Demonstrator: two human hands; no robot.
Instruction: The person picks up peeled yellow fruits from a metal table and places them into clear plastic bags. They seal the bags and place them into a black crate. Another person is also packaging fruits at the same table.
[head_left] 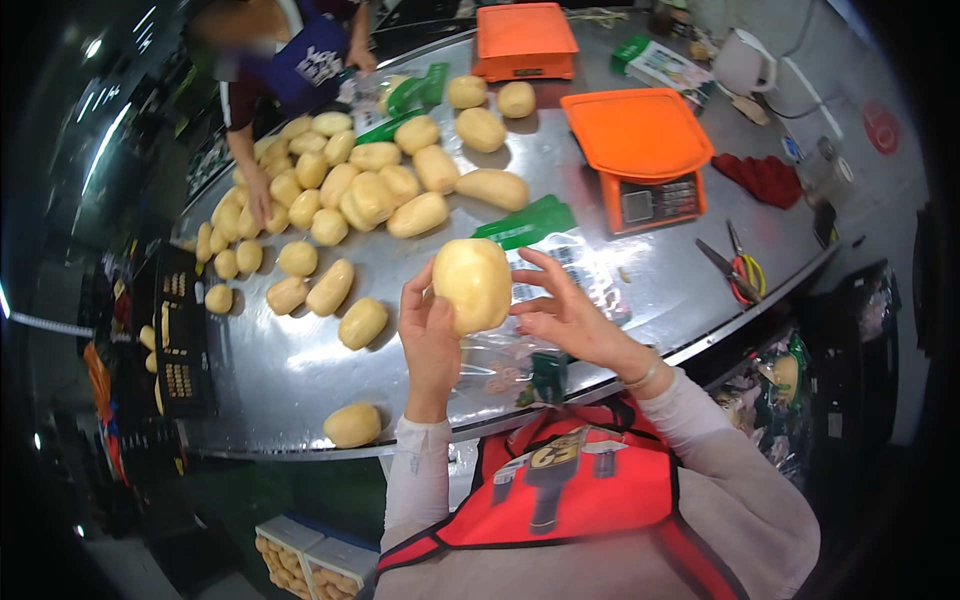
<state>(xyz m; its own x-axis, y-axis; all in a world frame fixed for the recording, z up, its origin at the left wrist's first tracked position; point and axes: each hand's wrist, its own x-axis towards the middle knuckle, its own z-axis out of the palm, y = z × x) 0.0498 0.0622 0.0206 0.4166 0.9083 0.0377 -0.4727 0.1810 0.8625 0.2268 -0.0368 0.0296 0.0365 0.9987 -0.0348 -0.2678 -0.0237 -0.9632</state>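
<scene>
A large peeled potato (pixel 472 285) is held up over the steel table in my left hand (pixel 428 330), whose fingers wrap its left side. At the potato's right side is my right hand (pixel 565 315), fingers spread and holding nothing; whether a fingertip touches the potato I cannot tell. Beneath my hands lies a clear plastic bag with a green band (pixel 527 222). Several peeled potatoes (pixel 370 198) are heaped to the left of it, and a single potato (pixel 353 425) rests near the table's front edge.
An orange scale (pixel 635 135) stands at the right, with another orange scale (pixel 524 40) behind. Scissors (pixel 742 275) and a dark red cloth (pixel 758 180) lie right. Across the table, a co-worker's hand (pixel 258 200) touches the heap. A black crate (pixel 180 340) stands left.
</scene>
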